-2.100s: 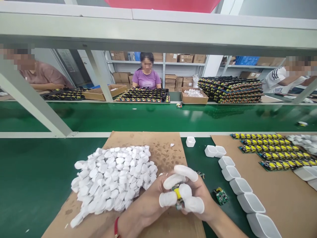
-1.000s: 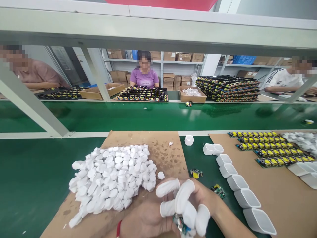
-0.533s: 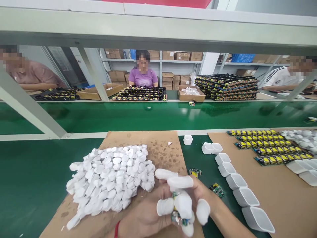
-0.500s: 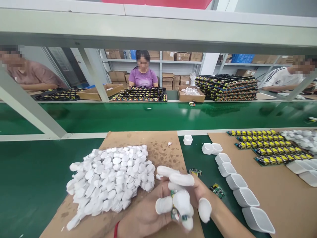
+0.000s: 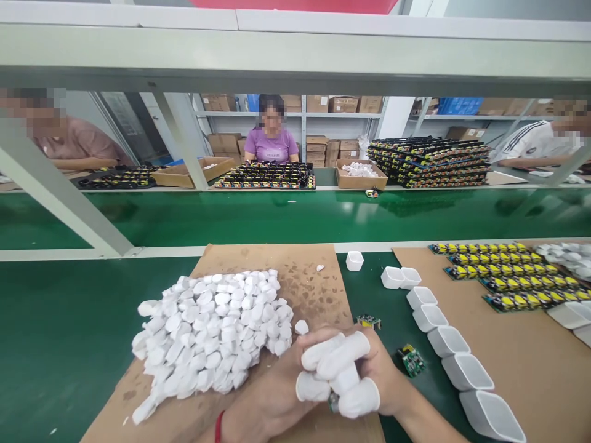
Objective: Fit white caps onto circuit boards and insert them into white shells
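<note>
My left hand, with a red band at the wrist, and my right hand meet at the front of the cardboard sheet. White finger cots cover several fingertips. Both hands are closed around a small circuit board, mostly hidden by the fingers. Between the fingertips shows a white piece, seemingly against the board. To the left lies a large pile of small white pieces; one loose white piece rests just beyond my left hand. Two more boards, a near one and a farther one, lie right of my hands.
A row of white plastic cups runs along the right cardboard, with strips of yellow-and-black boards behind. A green conveyor belt crosses beyond the bench. A frame post slants at left. Three people sit opposite.
My fingers have closed in tighter around the board, covering more of it. My right hand's fingers have come together over the white piece. The view has shifted slightly.
</note>
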Tool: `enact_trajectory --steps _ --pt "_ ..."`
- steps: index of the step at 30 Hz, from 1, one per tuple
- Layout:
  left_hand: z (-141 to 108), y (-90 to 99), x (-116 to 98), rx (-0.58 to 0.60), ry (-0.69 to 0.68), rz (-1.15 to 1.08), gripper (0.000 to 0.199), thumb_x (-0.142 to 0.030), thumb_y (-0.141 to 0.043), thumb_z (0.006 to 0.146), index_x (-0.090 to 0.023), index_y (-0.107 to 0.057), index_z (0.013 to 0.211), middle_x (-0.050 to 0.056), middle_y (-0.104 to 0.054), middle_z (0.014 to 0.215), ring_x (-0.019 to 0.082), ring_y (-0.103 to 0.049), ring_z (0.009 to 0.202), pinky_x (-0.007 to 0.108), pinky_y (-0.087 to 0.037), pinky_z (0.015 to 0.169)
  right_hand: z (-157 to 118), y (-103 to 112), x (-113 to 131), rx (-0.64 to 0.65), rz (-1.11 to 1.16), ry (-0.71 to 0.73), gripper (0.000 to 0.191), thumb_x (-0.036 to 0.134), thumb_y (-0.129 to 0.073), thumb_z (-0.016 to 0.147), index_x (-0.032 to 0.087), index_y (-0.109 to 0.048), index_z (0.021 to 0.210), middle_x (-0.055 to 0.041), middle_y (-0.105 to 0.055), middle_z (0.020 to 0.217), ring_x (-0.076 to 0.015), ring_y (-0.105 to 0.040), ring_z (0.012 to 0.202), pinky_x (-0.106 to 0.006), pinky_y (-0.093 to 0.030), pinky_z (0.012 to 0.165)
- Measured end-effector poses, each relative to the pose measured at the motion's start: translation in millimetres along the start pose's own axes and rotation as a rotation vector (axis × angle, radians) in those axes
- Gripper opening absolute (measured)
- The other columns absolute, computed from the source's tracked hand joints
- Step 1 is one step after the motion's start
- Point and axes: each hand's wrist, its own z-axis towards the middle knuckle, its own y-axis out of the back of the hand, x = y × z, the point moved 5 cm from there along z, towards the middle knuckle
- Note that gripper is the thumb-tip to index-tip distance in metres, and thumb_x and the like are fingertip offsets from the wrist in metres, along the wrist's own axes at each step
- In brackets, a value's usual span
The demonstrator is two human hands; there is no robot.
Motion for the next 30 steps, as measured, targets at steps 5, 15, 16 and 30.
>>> enact_trajectory --steps 5,15,16,30 --pt "0.8 -12.4 -5.7 0.101 -0.021 -0.042 0.025 -0.016 -0.084 0.064 -0.015 -0.063 0.079 -0.001 -0.051 0.068 0.008 -0.047 0.060 0.015 -0.040 0.055 1.1 -2.7 5.4 0.070 0.058 0.056 0.030 0.047 -0.085 0.059 0.021 -0.076 0.071 -0.0045 -0.066 0.060 -0.0205 -0.066 0.083 -0.030 -0.053 0.078" --pt "0.4 -18.5 -15.7 0.029 -0.102 0.178 0.042 -0.026 -0.077 0.076 -0.015 -0.039 0.064 -0.003 -0.034 0.066 0.008 -0.024 0.059 0.018 -0.028 0.054 4.3 -6.3 9.4 0.047 0.021 0.145 0.019 0.038 -0.083 0.066 0.021 -0.075 0.068 -0.0067 -0.070 0.074 -0.0208 -0.064 0.091 -0.030 -0.052 0.081" --pt "0.7 -18.5 -16.3 0.015 -0.104 0.202 0.043 -0.028 -0.077 0.076 -0.015 -0.038 0.062 -0.002 -0.034 0.066 0.008 -0.023 0.060 0.018 -0.028 0.054 4.3 -6.4 9.7 0.049 0.024 0.156 0.018 0.038 -0.083 0.067 0.021 -0.075 0.068 -0.0066 -0.070 0.073 -0.0206 -0.064 0.091 -0.030 -0.052 0.082" --pt "-3.5 -13.1 -15.6 -0.038 -0.086 0.297 0.037 -0.030 -0.089 0.058 -0.013 -0.062 0.078 0.003 -0.051 0.079 0.012 -0.046 0.074 0.018 -0.042 0.066 -5.5 -0.5 2.7 0.133 -0.010 0.077 0.037 0.043 -0.083 0.064 0.032 -0.074 0.097 -0.0057 -0.074 0.087 -0.0209 -0.066 0.097 -0.033 -0.048 0.095"
